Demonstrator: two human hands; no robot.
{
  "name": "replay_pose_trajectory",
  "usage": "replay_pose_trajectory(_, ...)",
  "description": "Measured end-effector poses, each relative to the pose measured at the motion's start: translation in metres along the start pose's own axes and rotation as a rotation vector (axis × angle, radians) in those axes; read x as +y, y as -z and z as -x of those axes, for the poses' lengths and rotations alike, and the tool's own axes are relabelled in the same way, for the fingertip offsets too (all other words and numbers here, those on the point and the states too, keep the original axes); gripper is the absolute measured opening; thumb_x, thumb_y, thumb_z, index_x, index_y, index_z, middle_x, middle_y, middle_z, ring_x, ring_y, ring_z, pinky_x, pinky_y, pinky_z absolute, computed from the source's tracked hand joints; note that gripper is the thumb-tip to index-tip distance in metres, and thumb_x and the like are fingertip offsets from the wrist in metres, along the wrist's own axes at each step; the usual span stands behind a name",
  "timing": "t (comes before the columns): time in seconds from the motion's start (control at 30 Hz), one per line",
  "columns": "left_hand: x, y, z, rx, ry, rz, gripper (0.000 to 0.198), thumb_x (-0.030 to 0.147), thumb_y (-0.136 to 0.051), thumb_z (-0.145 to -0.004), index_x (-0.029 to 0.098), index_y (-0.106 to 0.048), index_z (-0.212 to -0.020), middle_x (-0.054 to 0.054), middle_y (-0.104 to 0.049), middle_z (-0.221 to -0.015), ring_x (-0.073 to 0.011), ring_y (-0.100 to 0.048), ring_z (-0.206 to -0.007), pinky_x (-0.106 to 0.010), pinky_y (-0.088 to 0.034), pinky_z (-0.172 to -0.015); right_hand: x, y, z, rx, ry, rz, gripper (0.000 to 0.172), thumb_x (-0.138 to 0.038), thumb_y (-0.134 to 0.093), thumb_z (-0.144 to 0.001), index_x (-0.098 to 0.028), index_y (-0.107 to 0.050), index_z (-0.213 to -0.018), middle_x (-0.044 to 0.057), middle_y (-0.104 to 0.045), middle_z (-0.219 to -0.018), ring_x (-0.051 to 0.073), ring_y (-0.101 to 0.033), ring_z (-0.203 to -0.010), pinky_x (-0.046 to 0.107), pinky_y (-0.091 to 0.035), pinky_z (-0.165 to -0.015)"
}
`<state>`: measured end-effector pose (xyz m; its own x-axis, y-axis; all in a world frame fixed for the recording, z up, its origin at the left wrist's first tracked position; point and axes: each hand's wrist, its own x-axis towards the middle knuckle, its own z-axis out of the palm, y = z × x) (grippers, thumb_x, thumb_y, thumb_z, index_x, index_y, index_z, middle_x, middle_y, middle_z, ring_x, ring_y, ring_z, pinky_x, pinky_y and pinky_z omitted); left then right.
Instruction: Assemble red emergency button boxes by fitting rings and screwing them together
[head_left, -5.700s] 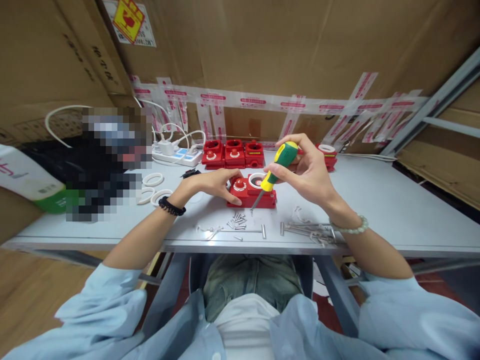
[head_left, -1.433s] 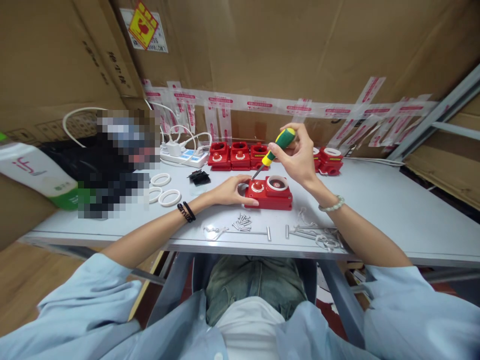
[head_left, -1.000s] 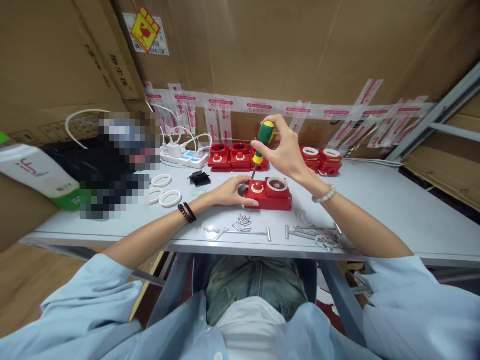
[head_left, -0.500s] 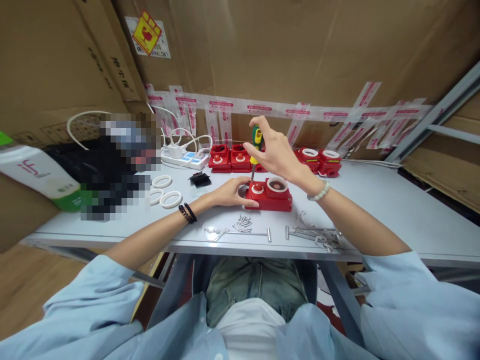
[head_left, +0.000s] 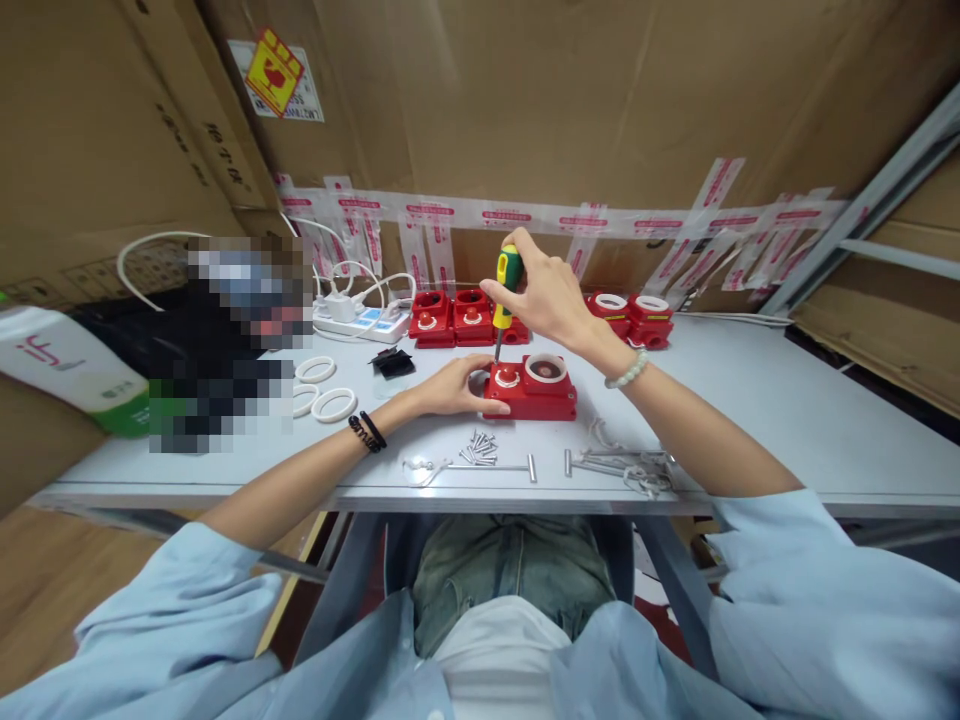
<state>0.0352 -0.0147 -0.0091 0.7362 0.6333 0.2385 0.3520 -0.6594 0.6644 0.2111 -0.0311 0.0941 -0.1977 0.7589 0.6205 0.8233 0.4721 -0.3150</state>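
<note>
A red box-shaped housing lies on the table before me, with a red domed button on its left half and a white ring round a dark round opening on its right half. My left hand grips the housing's left end between thumb and fingers. Above it, my right hand is closed round the green and yellow handle of a screwdriver. The screwdriver stands nearly upright, its tip at the housing's back left corner. Whether a screw sits under the tip is too small to see.
Several loose screws and metal T-shaped rods lie near the front edge. White rings and small black pieces are on the left. More red housings, a power strip and a cardboard wall stand behind.
The view has shifted slightly, moving the whole scene a little left. My right hand has turned the screwdriver handle somewhat; the left hand keeps its hold on the housing.
</note>
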Motion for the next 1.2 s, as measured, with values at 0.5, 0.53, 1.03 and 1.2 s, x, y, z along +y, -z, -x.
replay_pose_trajectory(0.5, -0.003, -0.001, -0.001, -0.003, -0.013, 0.041, 0.057, 0.05, -0.079, -0.071, 0.018, -0.064, -0.115, -0.008, -0.07, -0.11, -0.0243, -0.062, -0.094, -0.037, -0.047, -0.083, 0.004, 0.008, -0.001, -0.12, 0.159, -0.058, 0.028, -0.024, -0.056, -0.086, -0.024, -0.045, -0.112, 0.002, -0.059, -0.089, 0.017, -0.052, -0.074, 0.034, -0.043, -0.072)
replay_pose_trajectory(0.53, -0.003, -0.001, -0.001, -0.004, -0.017, 0.042, 0.057, 0.05, -0.079, -0.071, 0.018, -0.064, -0.116, -0.009, -0.07, -0.111, -0.024, -0.062, -0.094, -0.036, -0.047, -0.082, 0.004, 0.009, -0.002, -0.157, 0.184, -0.1, 0.032, -0.018, -0.055, -0.084, -0.024, -0.044, -0.114, 0.003, -0.059, -0.094, 0.016, -0.052, -0.075, 0.032, -0.044, -0.072)
replay_pose_trajectory(1.03, -0.008, -0.001, -0.002, -0.005, -0.004, 0.019, 0.059, 0.051, -0.079, -0.072, 0.017, -0.064, -0.117, -0.009, -0.07, -0.113, -0.0236, -0.063, -0.093, -0.033, -0.047, -0.079, 0.007, 0.015, -0.004, -0.25, 0.186, -0.133, 0.044, -0.005, -0.056, -0.074, -0.023, -0.045, -0.112, 0.002, -0.06, -0.093, 0.015, -0.053, -0.076, 0.032, -0.045, -0.073)
replay_pose_trajectory(1.2, -0.004, -0.001, -0.001, -0.003, -0.018, 0.018, 0.059, 0.052, -0.078, -0.072, 0.016, -0.064, -0.116, -0.009, -0.07, -0.112, -0.0233, -0.062, -0.094, -0.033, -0.046, -0.08, -0.002, 0.015, -0.003, -0.145, 0.14, 0.07, 0.022, -0.026, -0.066, -0.082, -0.022, -0.05, -0.097, 0.002, -0.059, -0.083, 0.019, -0.055, -0.075, 0.036, -0.043, -0.075)
